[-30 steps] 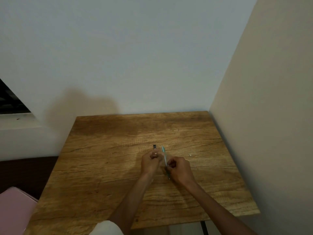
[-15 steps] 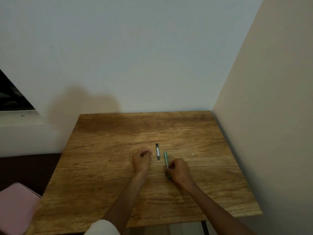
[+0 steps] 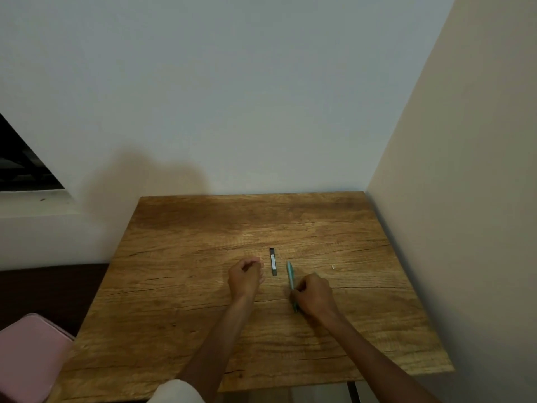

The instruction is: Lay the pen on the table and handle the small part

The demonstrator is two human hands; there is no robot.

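- The right hand (image 3: pixel 312 295) rests on the wooden table (image 3: pixel 203 330), its fingers curled round a teal pen (image 3: pixel 290 274); the pen's far end points away from the person and its near end pokes out below the fist.
- The left hand (image 3: pixel 245 279) sits on the table with fingers loosely curled and holds nothing.
- A small black case (image 3: pixel 273 261) with a pale label lies flat between the two hands, just beyond them, apart from the left hand's fingertips and beside the pen.
- A tiny white speck (image 3: pixel 333 267) lies right of the pen.
- A pink cushion (image 3: pixel 29 353) shows at the lower left.
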